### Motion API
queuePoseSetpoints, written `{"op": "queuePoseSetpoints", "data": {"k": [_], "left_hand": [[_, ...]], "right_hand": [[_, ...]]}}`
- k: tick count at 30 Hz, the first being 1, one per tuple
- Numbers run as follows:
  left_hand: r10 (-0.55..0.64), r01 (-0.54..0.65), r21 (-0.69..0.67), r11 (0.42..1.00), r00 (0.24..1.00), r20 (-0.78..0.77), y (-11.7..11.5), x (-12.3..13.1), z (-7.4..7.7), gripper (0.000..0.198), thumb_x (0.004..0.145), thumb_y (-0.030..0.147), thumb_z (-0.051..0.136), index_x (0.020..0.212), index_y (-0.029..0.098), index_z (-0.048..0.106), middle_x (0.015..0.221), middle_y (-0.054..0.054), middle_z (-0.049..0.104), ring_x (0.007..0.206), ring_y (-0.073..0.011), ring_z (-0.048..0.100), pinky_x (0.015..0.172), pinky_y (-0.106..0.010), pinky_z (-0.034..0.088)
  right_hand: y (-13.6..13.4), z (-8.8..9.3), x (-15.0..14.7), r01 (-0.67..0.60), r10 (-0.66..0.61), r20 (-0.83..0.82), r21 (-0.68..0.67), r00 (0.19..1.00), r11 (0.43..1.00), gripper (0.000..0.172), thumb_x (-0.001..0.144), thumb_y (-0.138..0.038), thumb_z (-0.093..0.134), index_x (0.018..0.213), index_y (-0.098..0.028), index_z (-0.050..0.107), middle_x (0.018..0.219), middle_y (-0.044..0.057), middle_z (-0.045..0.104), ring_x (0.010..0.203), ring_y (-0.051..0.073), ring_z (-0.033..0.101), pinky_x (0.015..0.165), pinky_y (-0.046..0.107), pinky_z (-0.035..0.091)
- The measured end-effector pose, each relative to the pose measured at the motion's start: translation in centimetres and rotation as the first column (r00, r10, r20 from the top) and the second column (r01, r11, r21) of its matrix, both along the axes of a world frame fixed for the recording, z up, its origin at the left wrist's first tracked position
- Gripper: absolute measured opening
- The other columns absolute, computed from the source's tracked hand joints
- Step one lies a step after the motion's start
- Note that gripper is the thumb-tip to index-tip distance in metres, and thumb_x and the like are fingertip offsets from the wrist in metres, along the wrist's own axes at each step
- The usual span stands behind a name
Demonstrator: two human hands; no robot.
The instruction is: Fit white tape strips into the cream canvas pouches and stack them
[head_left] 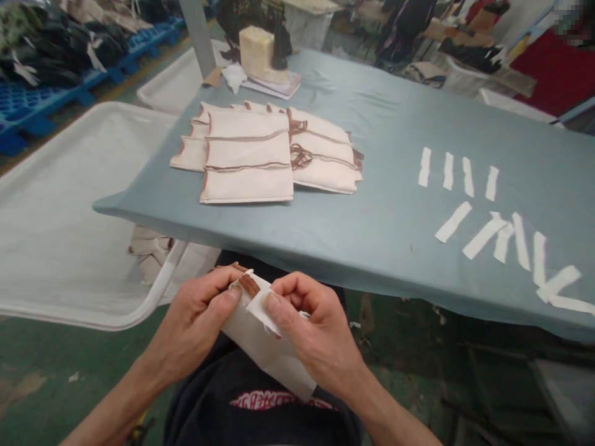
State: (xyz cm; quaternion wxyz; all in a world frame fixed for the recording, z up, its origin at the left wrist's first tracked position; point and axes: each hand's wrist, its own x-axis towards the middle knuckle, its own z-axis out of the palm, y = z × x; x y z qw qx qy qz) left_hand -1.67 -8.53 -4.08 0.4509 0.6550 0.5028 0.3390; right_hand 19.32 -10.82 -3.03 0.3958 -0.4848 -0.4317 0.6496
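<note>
Over my lap I hold a cream cloth pouch [264, 350] with brown trim at its top corner. My left hand [198, 319] pinches that brown-trimmed corner, fingers closed. My right hand [307, 322] is closed too, its thumb pressing a small white strip [258, 305] against the pouch's top edge. Both hands meet just below the near edge of the table [372, 248].
On the grey-blue table lies a stack of cream pouches [248, 158] with brown cords, and several white strips [502, 229] lie at the right. A white bin [60, 241] stands at the left with more pouches [149, 248] in it. A cream machine [258, 52] sits at the table's far end.
</note>
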Motion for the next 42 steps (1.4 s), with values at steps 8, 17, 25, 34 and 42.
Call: {"op": "queuePoseSetpoints", "data": {"k": [8,17,25,34,42], "left_hand": [[-0.043,0.035,0.073,0.997,0.994,0.099,1.9,2.2,0.1,0.035,0.115,0.038,0.058,0.11,0.023,0.09,0.09,0.002,0.082,0.077,-0.0192,0.071,0.069,-0.027,0.051],[-0.044,0.033,0.076,0.997,0.987,0.153,2.5,2.2,0.9,0.034,0.112,0.037,0.059,0.102,0.022,0.087,0.091,0.001,0.082,0.081,-0.0199,0.073,0.075,-0.028,0.053],[0.02,-0.018,-0.018,1.0,0.991,0.129,2.1,2.7,0.9,0.03,0.105,0.04,0.06,0.097,0.021,0.081,0.08,0.003,0.077,0.069,-0.0181,0.065,0.065,-0.027,0.049],[0.084,-0.073,-0.073,0.995,0.981,0.172,2.0,2.8,0.3,0.028,0.097,0.04,0.067,0.096,0.021,0.088,0.077,0.001,0.075,0.071,-0.0209,0.067,0.072,-0.03,0.056],[0.031,0.022,-0.208,0.978,0.968,0.25,1.8,1.8,-1.4,0.038,0.108,0.05,0.072,0.121,0.021,0.092,0.106,-0.005,0.09,0.09,-0.025,0.076,0.077,-0.031,0.059]], "right_hand": [[1.3,5.2,2.4,0.021,-0.183,0.328,0.441,0.927,0.897,0.017,0.101,-0.027,0.079,0.084,-0.023,0.076,0.11,0.006,0.083,0.104,0.022,0.074,0.085,0.031,0.055],[1.6,4.7,1.4,0.009,-0.073,0.257,0.245,0.964,0.97,0.022,0.107,-0.039,0.075,0.092,-0.023,0.071,0.066,-0.007,0.06,0.055,0.011,0.048,0.051,0.025,0.034],[2.8,2.3,-0.1,0.09,-0.247,0.416,0.361,0.875,0.928,0.023,0.105,-0.043,0.07,0.093,-0.025,0.07,0.067,-0.005,0.063,0.057,0.013,0.052,0.056,0.027,0.035],[2.6,1.7,-0.4,0.092,-0.29,0.476,0.395,0.83,0.914,0.023,0.105,-0.046,0.071,0.095,-0.026,0.072,0.065,-0.005,0.064,0.055,0.014,0.053,0.059,0.029,0.038],[2.7,1.0,-0.1,0.124,-0.275,0.374,0.381,0.886,0.916,0.023,0.102,-0.047,0.074,0.094,-0.025,0.072,0.063,-0.007,0.061,0.053,0.012,0.047,0.06,0.029,0.039]]}}
